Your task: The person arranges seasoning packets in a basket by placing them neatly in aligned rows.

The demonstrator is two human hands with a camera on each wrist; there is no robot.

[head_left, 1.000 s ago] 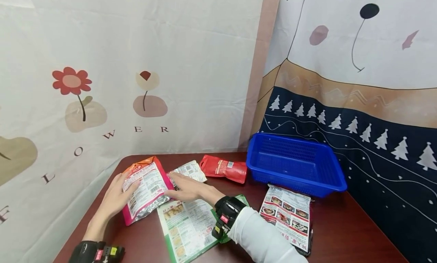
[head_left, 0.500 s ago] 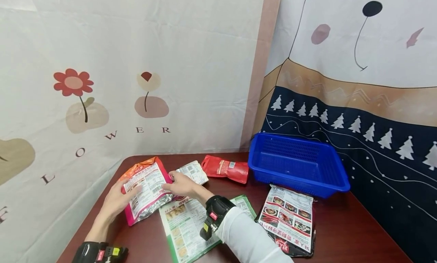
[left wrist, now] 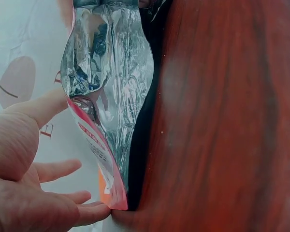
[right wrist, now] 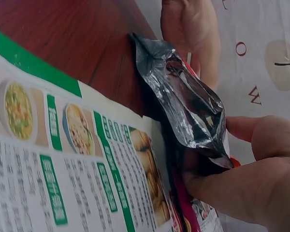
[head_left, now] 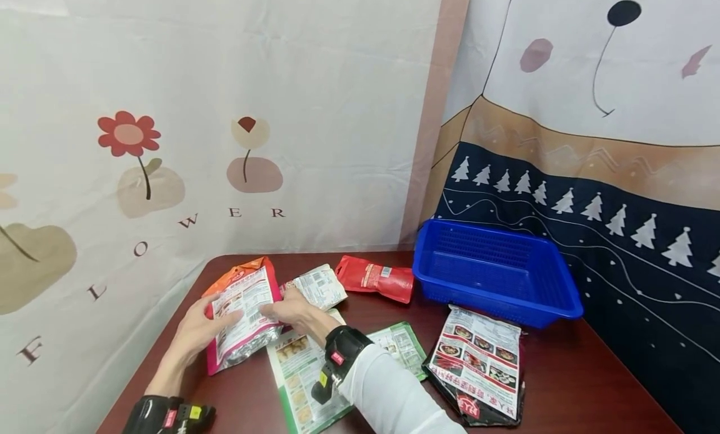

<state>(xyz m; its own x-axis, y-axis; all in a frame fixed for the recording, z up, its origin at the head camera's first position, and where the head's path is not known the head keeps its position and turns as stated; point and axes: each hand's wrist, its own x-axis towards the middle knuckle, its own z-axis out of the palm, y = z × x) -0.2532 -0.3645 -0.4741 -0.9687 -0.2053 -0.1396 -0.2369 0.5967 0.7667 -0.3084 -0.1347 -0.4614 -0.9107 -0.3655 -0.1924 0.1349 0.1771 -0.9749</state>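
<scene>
A pink and orange foil pouch (head_left: 247, 312) with a white printed label lies tilted at the table's left. Its silvery foil end (left wrist: 113, 63) faces the left wrist camera. My left hand (head_left: 197, 328) touches it, thumb across the label side and fingers nearly straight along the left edge. From the right, my right hand (head_left: 295, 312) pinches the pouch's edge, its thumb on the label side. In the right wrist view the other right fingers go partly out of sight under the foil. Below the right wrist lies a green-edged white packet (head_left: 304, 378).
A white printed packet (head_left: 320, 287) and a red pouch (head_left: 377, 279) lie at the back. A blue basket (head_left: 497, 306) stands at the back right. In front of it lies a black packet with food pictures (head_left: 478, 359). Printed curtains (head_left: 337, 109) hang behind the table.
My right hand, at first spread near the pouch's right edge, has moved left and taken hold of it. The left hand keeps touching the pouch, which has hardly shifted.
</scene>
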